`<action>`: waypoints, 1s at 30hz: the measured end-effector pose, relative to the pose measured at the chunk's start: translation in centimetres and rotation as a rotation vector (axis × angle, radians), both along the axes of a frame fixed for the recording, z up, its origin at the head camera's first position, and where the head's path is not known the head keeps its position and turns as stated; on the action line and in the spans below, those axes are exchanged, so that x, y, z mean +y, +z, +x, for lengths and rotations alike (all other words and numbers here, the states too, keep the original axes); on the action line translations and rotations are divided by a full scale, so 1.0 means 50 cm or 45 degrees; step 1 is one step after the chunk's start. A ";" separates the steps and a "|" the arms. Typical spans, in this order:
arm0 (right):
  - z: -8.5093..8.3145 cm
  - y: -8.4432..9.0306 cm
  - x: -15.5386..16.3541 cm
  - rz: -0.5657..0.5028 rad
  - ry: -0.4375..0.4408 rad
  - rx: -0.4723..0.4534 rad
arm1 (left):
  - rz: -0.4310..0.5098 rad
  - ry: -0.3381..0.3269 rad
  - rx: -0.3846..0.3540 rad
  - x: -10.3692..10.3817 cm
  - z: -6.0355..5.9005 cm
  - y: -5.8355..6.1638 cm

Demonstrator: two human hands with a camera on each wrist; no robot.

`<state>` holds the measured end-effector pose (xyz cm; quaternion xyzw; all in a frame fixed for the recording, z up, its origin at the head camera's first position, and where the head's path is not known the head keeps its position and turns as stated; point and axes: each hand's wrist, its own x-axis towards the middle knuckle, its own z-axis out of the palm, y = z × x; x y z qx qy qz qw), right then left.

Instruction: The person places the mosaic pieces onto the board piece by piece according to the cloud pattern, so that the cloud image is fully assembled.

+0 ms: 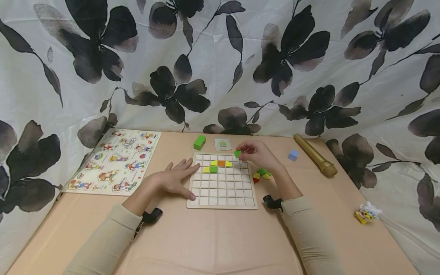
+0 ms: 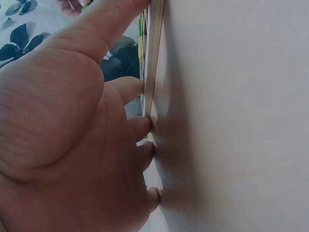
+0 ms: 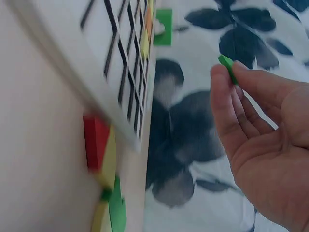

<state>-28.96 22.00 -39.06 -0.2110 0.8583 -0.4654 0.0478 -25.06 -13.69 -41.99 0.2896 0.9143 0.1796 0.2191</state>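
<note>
A wooden grid board point(image 1: 222, 198) lies on the table with a few yellow, orange and green tiles point(image 1: 217, 165) in its upper rows. My left hand point(image 1: 173, 178) lies flat with straight fingers against the board's left edge point(image 2: 153, 67). My right hand point(image 1: 256, 152) hovers over the board's upper right corner and pinches a small green tile point(image 1: 237, 153) between thumb and fingertips; the right wrist view shows the same green tile point(image 3: 227, 67) at my fingertips. A small heap of red, yellow and green tiles point(image 1: 262, 175) lies just right of the board.
A picture peg puzzle point(image 1: 115, 159) lies at the left. Behind the board are a green block point(image 1: 199, 142) and a small card point(image 1: 222, 144). A blue cube point(image 1: 293, 155), a gold tube point(image 1: 314, 155) and a small toy point(image 1: 368, 212) are at the right. Flowered cloth hangs all round.
</note>
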 end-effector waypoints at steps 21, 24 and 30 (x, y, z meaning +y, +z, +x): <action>-0.008 -0.049 -0.109 0.534 0.276 0.112 | -0.004 -0.004 0.005 0.000 -0.004 -0.007; -0.010 -0.052 -0.113 0.557 0.284 0.127 | 0.002 0.002 -0.001 -0.001 -0.002 -0.005; -0.007 -0.051 -0.111 0.530 0.286 0.128 | 0.005 0.009 -0.004 -0.001 -0.004 -0.005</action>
